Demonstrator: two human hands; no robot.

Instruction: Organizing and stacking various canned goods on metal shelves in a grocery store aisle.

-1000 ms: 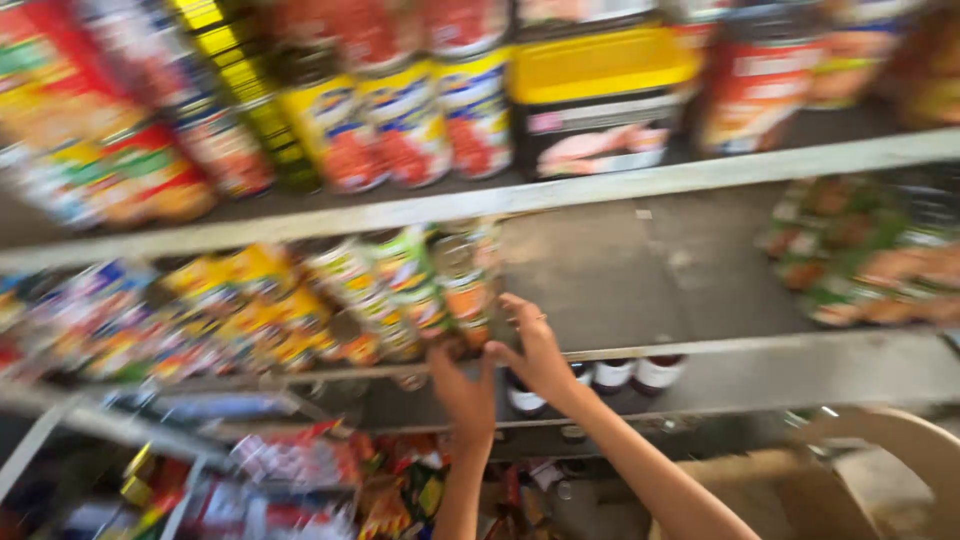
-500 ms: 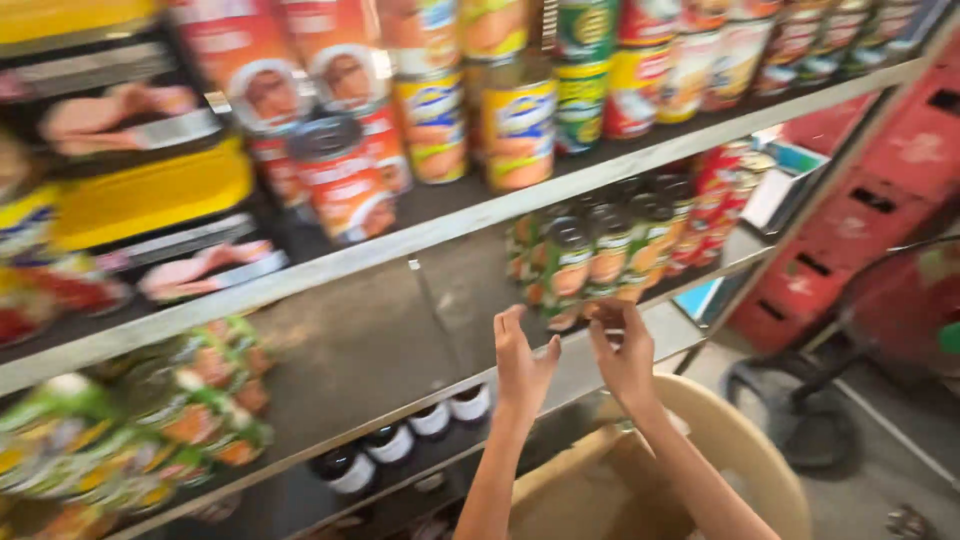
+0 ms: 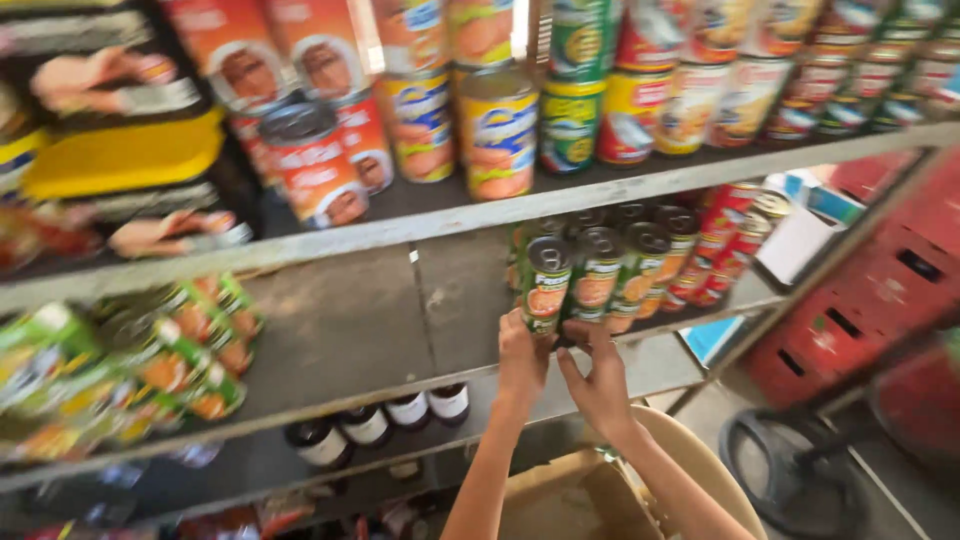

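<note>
Several green-labelled cans with dark lids stand in rows on the middle metal shelf (image 3: 400,395). My left hand (image 3: 522,358) reaches up and grips the base of the front left can (image 3: 546,285). My right hand (image 3: 600,385) is just beside it, fingers spread, fingertips touching the bottom of the neighbouring can (image 3: 596,280). Both forearms rise from the bottom of the view. Red-labelled cans (image 3: 725,245) stand right of the green ones.
The top shelf (image 3: 640,180) carries several orange, yellow and red cans. Green packets (image 3: 170,350) lie at the left of the middle shelf. Dark bottles (image 3: 370,425) stand on the lower shelf. Below my arms is a cardboard box (image 3: 570,500); red crates (image 3: 880,300) are at right.
The view has swung right and come closer. My hands moved along the middle shelf from open palms at the can row to the front green cans, the left hand closing on one.
</note>
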